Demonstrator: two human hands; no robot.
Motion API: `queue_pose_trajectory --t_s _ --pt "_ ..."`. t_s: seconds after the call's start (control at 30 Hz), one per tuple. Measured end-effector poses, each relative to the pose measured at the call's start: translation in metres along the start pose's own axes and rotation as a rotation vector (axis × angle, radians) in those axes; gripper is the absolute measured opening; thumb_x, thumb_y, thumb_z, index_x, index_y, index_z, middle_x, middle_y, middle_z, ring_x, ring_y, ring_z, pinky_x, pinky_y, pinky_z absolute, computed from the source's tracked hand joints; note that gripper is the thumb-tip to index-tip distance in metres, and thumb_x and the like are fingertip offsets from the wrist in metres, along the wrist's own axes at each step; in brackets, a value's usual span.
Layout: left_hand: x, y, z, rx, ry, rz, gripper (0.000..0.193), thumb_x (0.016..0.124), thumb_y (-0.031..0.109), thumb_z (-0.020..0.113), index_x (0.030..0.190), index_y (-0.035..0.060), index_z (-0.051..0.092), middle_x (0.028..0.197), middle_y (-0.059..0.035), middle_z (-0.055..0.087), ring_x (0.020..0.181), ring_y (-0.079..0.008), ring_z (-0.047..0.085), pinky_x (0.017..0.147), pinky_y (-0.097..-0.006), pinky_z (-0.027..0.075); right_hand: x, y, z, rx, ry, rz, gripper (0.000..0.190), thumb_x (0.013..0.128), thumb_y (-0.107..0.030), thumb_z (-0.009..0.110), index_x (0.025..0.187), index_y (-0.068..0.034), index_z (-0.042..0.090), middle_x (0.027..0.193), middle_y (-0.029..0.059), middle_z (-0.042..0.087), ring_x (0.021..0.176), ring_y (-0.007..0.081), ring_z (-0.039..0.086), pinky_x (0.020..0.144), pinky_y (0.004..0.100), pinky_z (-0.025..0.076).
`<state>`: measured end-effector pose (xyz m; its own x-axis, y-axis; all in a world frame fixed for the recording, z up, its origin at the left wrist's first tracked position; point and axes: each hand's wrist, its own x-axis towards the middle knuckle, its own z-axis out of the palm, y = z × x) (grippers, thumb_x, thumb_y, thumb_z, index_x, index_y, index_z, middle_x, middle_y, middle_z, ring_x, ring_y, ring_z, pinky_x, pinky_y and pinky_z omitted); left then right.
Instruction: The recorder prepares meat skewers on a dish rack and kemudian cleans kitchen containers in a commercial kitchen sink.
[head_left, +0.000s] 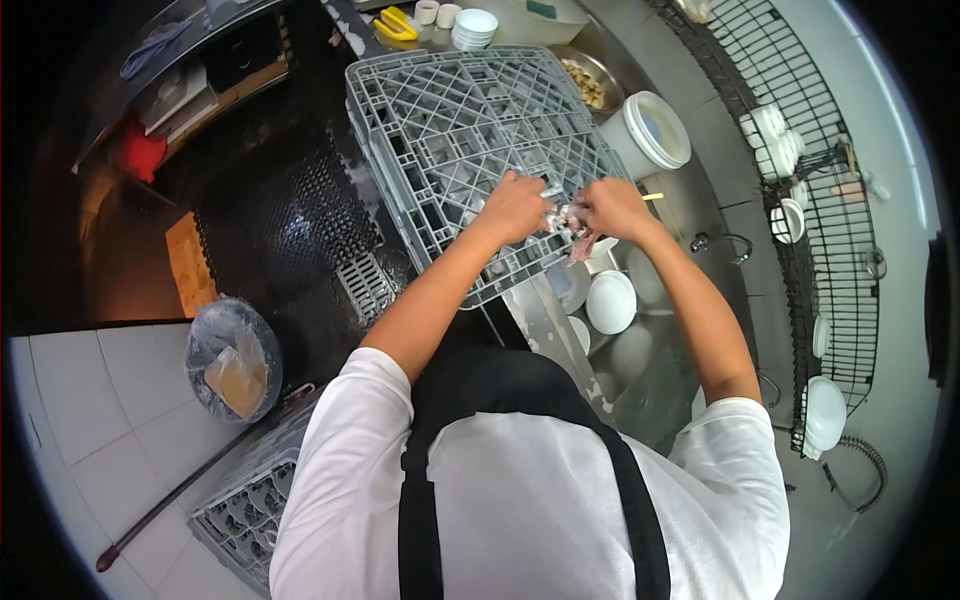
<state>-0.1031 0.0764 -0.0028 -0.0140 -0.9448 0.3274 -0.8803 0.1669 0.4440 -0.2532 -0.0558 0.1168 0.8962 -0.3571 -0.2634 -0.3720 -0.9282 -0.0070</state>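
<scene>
A grey plastic dish rack (450, 150) with a lattice face up lies tilted across the edge of the sink counter. Over its near right corner, both of my hands are close together. My right hand (611, 208) grips a sudsy pinkish cloth (583, 246), part of which hangs down past the rack's edge. My left hand (516, 208) has its fingers curled against the whitish, foamy bunch between the hands; whether it grips the cloth is hidden. Below my right hand, white bowls (610, 301) sit in the steel sink (660, 367).
A white bucket (651, 135) and a metal bowl of food pieces (589, 79) stand beyond the rack. Stacked white bowls (475, 30) are at the back. A wire shelf (817, 112) and tap (724, 244) line the right wall. At left are a plastic-lined bin (232, 360) and floor grate (366, 285).
</scene>
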Motion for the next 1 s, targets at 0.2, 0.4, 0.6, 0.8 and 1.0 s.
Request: queue_pose_trajectory --t_s 0.2,0.4,0.6,0.8,1.0 --pt "0.001 0.0 -0.002 0.001 -0.009 -0.004 0.026 0.078 0.035 0.081 0.102 0.0232 0.08 0.103 -0.0057 0.064 0.111 -0.0245 0.06 0.097 -0.041 0.038 -0.006 -0.009 -0.035 -0.075 0.052 -0.144 0.012 0.071 -0.016 0.072 0.08 -0.01 0.077 0.071 0.0183 0.068 0.071 0.0387 0.068 0.066 0.0497 0.054" --pt "0.002 -0.001 -0.006 0.03 -0.083 -0.018 0.027 0.082 0.033 0.079 0.106 0.0204 0.078 0.106 -0.0066 0.061 0.109 -0.0247 0.06 0.096 -0.0429 0.039 -0.02 -0.004 -0.084 -0.185 0.206 -0.252 0.029 0.076 -0.036 0.079 0.076 -0.008 0.073 0.069 0.0155 0.067 0.068 0.0368 0.067 0.062 0.0462 0.053" --pt "0.004 0.0 -0.004 0.022 -0.096 -0.006 0.029 0.082 0.034 0.079 0.107 0.0205 0.078 0.106 -0.0068 0.062 0.109 -0.0252 0.06 0.096 -0.0432 0.039 -0.014 0.006 -0.021 -0.303 0.117 -0.404 0.031 0.077 -0.041 0.079 0.079 -0.01 0.073 0.073 0.011 0.068 0.073 0.0316 0.069 0.066 0.043 0.055" --pt "0.002 -0.001 -0.004 0.043 -0.108 -0.018 0.03 0.083 0.037 0.078 0.108 0.0224 0.078 0.109 -0.0069 0.063 0.112 -0.0253 0.06 0.098 -0.044 0.039 -0.008 0.002 -0.004 -0.314 0.127 -0.451 0.019 0.078 -0.028 0.076 0.078 -0.01 0.072 0.075 0.0095 0.068 0.076 0.0294 0.07 0.067 0.0409 0.056" --pt "0.004 0.001 -0.001 0.066 -0.108 -0.008 0.029 0.084 0.037 0.077 0.108 0.0211 0.079 0.109 -0.0083 0.064 0.114 -0.0264 0.06 0.098 -0.0448 0.039 0.003 -0.016 0.012 -0.544 0.025 -0.455 0.01 0.075 -0.015 0.069 0.069 -0.007 0.072 0.075 0.013 0.072 0.071 0.0286 0.072 0.064 0.0399 0.057"
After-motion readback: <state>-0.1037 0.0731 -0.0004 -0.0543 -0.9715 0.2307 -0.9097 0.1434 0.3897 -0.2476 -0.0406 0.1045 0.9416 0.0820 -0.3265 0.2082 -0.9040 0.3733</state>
